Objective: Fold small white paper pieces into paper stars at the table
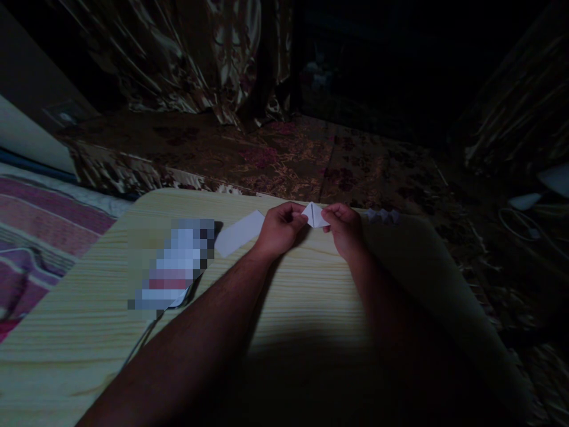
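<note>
A small folded piece of white paper, triangular with a line down its middle, is held up just above the far part of the table. My left hand pinches its left corner between thumb and fingers. On the other side, my right hand grips the right corner the same way. A flat white paper strip lies slanted on the table to the left of my left hand. Beyond my right hand, several small folded paper pieces sit in a row near the table's far edge.
The wooden table has rounded corners. On its left lies a phone-like device, blurred out, with a cable running toward me. A striped bed cover is at left. A patterned cloth ledge and curtains stand behind.
</note>
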`<state>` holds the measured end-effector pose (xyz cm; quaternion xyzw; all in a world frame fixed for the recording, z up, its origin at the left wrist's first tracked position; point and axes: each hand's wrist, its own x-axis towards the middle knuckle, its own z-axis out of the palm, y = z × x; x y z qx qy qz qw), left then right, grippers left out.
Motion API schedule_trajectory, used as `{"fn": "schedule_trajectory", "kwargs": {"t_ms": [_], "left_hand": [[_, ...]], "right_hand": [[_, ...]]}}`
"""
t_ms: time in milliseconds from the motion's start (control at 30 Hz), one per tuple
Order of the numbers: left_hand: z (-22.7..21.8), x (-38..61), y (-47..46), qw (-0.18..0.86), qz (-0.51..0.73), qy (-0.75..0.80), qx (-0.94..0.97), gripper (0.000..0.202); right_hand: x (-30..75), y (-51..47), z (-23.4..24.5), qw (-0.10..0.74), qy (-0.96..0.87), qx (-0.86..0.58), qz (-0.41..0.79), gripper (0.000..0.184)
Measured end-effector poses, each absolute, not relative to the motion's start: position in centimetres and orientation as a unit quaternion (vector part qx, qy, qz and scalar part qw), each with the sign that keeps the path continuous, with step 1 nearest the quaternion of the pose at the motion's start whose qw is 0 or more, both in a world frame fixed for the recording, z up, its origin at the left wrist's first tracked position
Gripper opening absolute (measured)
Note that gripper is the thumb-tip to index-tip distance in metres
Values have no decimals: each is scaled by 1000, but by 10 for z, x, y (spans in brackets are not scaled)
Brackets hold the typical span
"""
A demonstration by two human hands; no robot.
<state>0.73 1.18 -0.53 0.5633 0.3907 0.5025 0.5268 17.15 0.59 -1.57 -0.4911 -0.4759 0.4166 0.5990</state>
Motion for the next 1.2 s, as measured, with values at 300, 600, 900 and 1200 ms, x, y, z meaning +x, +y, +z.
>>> {"fn": "schedule_trajectory", "kwargs": {"t_ms": [300, 600, 900, 1200], "left_hand": [[-6, 8, 13, 520, 527, 376, 558, 24], [-10, 10, 13, 550, 497, 328, 586, 55], [-13, 10, 16, 505, 502, 345, 611, 44], [-8, 9, 12, 517, 507, 373, 580, 35]], "right_hand": [[164, -2, -7, 548, -524, -471, 451, 33], [164, -2, -9, 549, -532, -472, 439, 31], [163, -1, -11, 547, -531, -464, 451, 30], [163, -2, -7, 537, -530, -486, 441, 33]]}}
